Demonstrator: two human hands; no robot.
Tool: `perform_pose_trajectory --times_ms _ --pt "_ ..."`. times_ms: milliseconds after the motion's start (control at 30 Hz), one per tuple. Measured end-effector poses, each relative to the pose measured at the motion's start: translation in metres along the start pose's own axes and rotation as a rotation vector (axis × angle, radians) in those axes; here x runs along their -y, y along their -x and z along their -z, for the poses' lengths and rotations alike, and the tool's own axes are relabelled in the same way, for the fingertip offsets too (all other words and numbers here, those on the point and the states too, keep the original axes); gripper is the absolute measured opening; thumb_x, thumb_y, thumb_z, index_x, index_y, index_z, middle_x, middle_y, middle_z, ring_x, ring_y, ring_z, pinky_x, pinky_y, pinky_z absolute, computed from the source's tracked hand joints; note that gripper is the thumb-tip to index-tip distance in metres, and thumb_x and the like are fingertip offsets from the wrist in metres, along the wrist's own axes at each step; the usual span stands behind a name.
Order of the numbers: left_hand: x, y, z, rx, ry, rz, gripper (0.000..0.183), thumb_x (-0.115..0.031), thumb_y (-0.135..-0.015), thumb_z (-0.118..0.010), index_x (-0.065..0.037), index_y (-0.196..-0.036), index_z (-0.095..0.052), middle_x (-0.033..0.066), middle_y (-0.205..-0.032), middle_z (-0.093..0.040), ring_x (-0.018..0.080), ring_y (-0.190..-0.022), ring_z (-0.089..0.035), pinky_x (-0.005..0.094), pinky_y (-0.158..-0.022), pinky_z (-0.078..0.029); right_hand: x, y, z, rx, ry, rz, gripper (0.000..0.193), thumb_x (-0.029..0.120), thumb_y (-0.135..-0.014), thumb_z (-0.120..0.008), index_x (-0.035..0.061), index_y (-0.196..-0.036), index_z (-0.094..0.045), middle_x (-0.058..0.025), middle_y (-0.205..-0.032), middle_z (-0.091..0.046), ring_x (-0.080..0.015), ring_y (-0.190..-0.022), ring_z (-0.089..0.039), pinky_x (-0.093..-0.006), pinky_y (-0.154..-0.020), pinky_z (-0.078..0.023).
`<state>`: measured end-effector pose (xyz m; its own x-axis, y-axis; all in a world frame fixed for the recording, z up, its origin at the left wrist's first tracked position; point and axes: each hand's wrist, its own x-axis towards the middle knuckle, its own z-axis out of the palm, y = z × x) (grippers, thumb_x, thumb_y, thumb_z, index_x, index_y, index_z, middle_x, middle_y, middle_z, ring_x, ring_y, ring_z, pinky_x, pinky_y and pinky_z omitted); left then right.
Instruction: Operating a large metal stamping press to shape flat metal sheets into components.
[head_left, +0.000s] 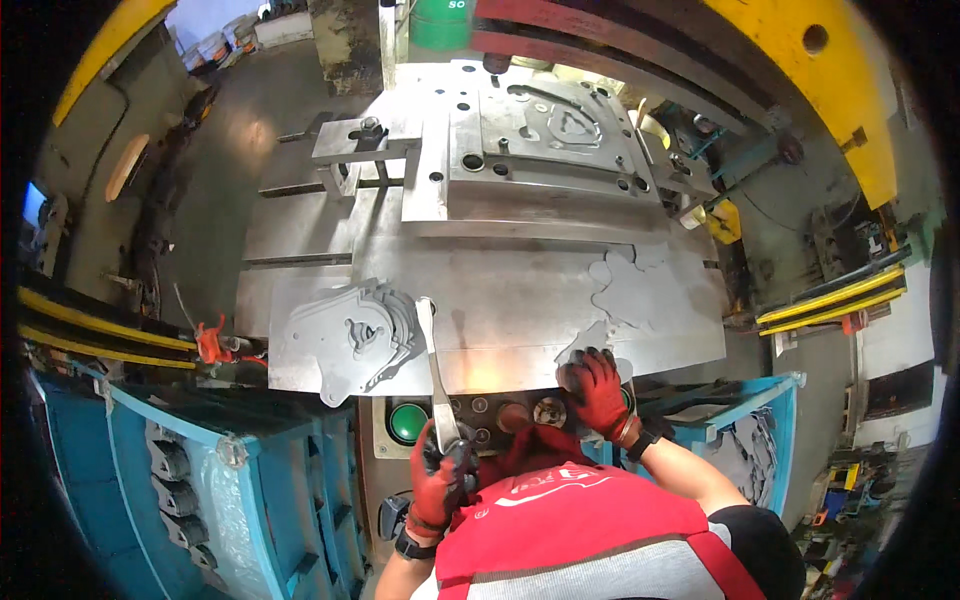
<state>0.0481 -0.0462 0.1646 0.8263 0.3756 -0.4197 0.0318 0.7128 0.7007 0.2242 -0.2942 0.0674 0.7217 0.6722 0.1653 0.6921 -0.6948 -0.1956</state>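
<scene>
My left hand (443, 477), in a red and black glove, is closed round a long flat metal tool (433, 365) with a rounded end, which points away over the table edge. Left of the tool lies a stack of flat cut metal plates (352, 335) with shaped openings. My right hand (598, 393), gloved alike, has its fingers on the near end of a grey flat metal piece (588, 343) by the front edge. Its thumb side is partly hidden. Beyond it, more thin irregular grey metal pieces (635, 288) lie on the steel table (480, 290).
A heavy die block (540, 185) with holes stands behind, clamped at its left (370, 135). The red upper press part (620, 45) hangs above. A control panel with a green button (408, 424) sits below the table edge. Blue racks (225, 450) holding metal parts flank me.
</scene>
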Motion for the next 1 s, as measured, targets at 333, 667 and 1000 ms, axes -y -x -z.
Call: perform_pose_trajectory --times_ms 333,667,1000 --pt "0.013 0.0 -0.007 0.01 -0.331 -0.078 0.03 -0.008 -0.078 -0.062 -0.001 -0.106 -0.051 0.0021 -0.087 -0.059 0.0088 -0.074 -0.056 0.0229 -0.064 -0.046 -0.021 -0.023 0.082 -0.243 -0.476 -0.406 0.043 0.007 -0.071 -0.053 0.0061 -0.114 -0.055 -0.0131 -0.089 -0.059 -0.0259 -0.075 -0.056 -0.0342 -0.064 -0.045" --pt "0.025 -0.02 -0.03 0.158 -0.406 0.011 0.017 -0.017 -0.09 -0.047 -0.003 -0.096 -0.054 0.0011 -0.073 -0.054 0.0045 -0.051 -0.048 0.0175 -0.041 -0.038 -0.053 -0.026 0.101 -0.379 -1.181 -0.47 0.003 0.004 -0.073 -0.052 0.0018 -0.074 -0.054 -0.0042 -0.078 -0.055 -0.0153 -0.072 -0.054 -0.0253 -0.052 -0.044" --pt "0.005 -0.012 -0.088 0.291 0.202 0.454 0.021 -0.026 -0.092 -0.043 -0.008 -0.098 -0.051 -0.0003 -0.066 -0.047 0.0052 -0.042 -0.037 0.0184 -0.039 -0.032 0.032 -0.044 0.155 -0.088 -1.605 0.0 0.012 0.002 -0.058 -0.058 -0.0001 -0.07 -0.054 -0.0172 -0.083 -0.059 -0.0302 -0.08 -0.058 -0.0422 -0.083 -0.044"
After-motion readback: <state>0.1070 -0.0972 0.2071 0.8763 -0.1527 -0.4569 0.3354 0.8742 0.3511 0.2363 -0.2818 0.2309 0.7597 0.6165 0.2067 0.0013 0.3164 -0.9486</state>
